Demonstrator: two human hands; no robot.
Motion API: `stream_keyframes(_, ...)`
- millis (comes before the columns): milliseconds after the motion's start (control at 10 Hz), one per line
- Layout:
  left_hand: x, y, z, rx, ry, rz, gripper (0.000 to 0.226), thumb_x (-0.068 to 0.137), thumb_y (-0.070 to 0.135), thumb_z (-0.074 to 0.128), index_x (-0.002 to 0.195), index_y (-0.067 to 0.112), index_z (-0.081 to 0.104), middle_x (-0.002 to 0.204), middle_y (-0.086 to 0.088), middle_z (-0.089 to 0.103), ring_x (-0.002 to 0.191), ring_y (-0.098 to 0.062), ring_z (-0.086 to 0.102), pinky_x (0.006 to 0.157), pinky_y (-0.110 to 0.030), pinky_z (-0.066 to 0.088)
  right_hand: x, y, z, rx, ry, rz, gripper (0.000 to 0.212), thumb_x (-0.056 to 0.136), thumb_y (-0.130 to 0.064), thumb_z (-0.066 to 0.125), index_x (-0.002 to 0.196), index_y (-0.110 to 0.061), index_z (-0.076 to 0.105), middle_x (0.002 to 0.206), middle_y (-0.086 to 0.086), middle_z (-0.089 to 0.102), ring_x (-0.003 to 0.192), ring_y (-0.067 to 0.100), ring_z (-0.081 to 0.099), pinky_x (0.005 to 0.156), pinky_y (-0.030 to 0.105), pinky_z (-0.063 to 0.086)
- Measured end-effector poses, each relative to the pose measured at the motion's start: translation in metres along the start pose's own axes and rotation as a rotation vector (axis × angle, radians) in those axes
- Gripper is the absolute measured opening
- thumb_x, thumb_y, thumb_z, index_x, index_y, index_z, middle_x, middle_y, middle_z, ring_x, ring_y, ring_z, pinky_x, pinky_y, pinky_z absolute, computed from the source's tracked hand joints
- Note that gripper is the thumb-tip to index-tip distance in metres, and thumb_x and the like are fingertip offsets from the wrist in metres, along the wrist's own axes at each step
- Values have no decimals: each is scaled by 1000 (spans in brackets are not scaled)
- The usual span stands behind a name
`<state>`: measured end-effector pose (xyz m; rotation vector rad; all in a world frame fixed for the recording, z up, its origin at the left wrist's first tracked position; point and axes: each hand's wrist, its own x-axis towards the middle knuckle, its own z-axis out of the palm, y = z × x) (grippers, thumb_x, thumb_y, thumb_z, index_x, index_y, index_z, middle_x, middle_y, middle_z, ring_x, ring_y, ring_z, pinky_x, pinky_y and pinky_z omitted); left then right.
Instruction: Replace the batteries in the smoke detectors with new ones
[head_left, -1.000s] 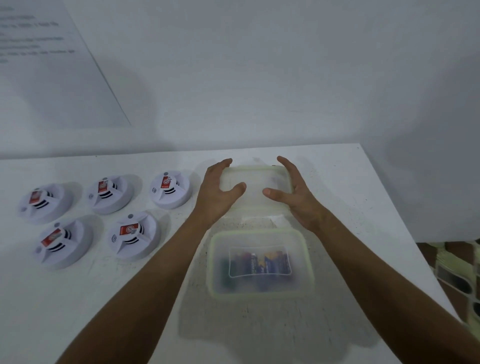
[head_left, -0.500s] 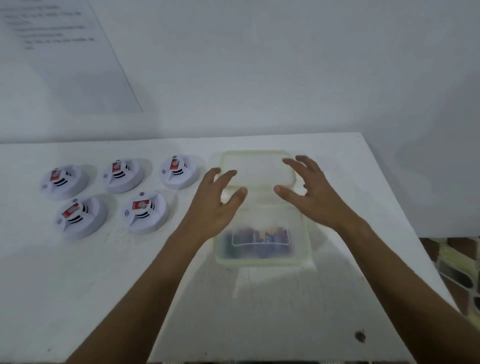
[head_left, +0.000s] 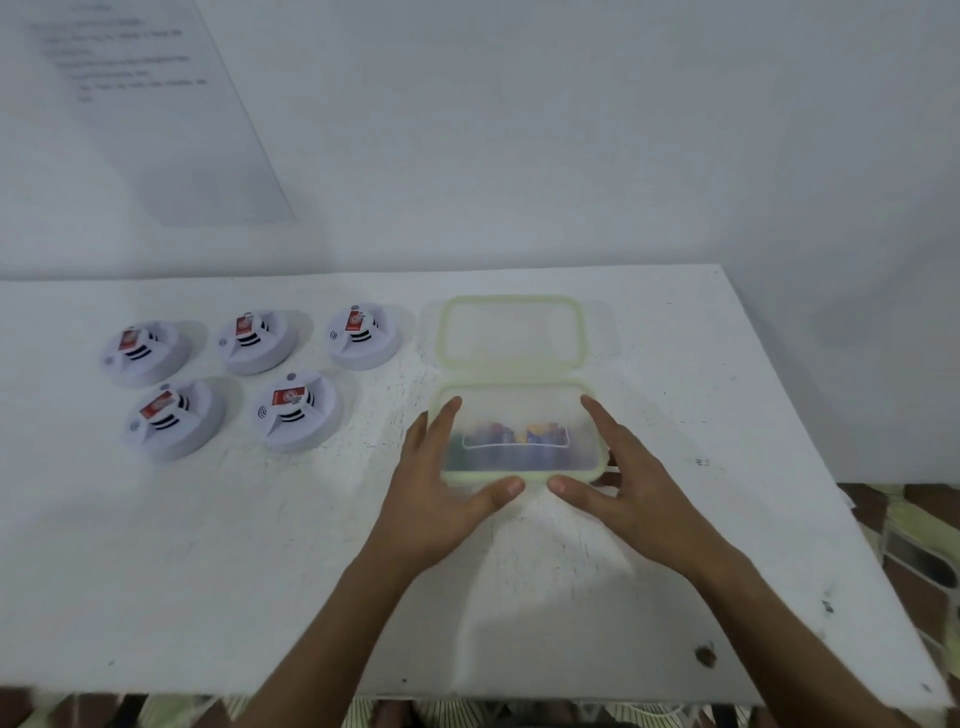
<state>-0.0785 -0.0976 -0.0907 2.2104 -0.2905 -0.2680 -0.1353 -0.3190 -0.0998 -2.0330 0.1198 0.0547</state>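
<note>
Both hands just came back off the far lid (head_left: 511, 332). Now the left hand (head_left: 439, 483) and right hand (head_left: 626, 480) bracket the battery box (head_left: 519, 434) mid-tabletop (head_left: 260, 545), fingers spread, none clamped. 5 smoke detectors (head_left: 296, 410) untouched.

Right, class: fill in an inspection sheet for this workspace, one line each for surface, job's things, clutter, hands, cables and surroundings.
Surface: white table, scuffed, with dark specks near the right front edge.
Job's things: five smoke detectors in two rows at left; lidded container with batteries blurred inside; second container touching behind it, contents unclear.
Clutter: nothing seen.
Hands: left hand and right hand flank the lidded container, fingers straight, thumbs at its near rim.
Cables: nothing seen.
Surroundings: white wall; printed sheet on it, text unreadable.
</note>
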Motion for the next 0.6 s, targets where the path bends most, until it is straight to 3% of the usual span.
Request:
stream_keyframes(200, 12, 1, -4, -36, 0, 23, 99, 65, 70, 70, 146, 48, 18, 156, 16, 20, 141, -5, 23, 109, -29, 29, 12, 2, -3, 4, -6, -7, 95, 73, -63, 64, 152, -44, 15, 147, -21, 35, 131, 8, 47, 96, 18, 48)
stream_keyframes(300, 17, -1, -5, -18, -30, 29, 99, 67, 68, 70, 148, 46, 17, 157, 14, 19, 143, -7, 21, 109, -27, 27, 18, -1, -5, -33, -13, -6, 96, 72, -62, 62, 152, -40, 14, 152, -14, 31, 137, 12, 42, 96, 14, 45)
stream_keyframes(400, 18, -1, -20, -63, -58, 58, 103, 69, 65, 72, 150, 43, 13, 153, 19, 22, 141, -4, 24, 113, -33, 33, 17, -6, -4, -154, 46, 3, 96, 72, -59, 65, 153, -35, 19, 153, -9, 31, 140, 16, 36, 108, 30, 41)
stream_keyframes(500, 2, -17, -42, -142, -61, 60, 88, 74, 54, 75, 145, 45, 25, 136, 32, 32, 120, 6, 46, 99, -19, 43, 12, -18, 6, -266, 351, -27, 90, 75, -62, 70, 148, -24, 34, 146, 3, 41, 138, 27, 36, 111, 50, 34)
stream_keyframes(600, -38, -47, -93, -192, -118, 17, 54, 76, 49, 70, 125, 42, 47, 131, 15, 49, 103, 5, 56, 89, -12, 46, -20, -30, 63, -381, 575, -110, 87, 81, -77, 46, 135, -9, 48, 134, 23, 53, 128, 39, 45, 105, 47, 33)
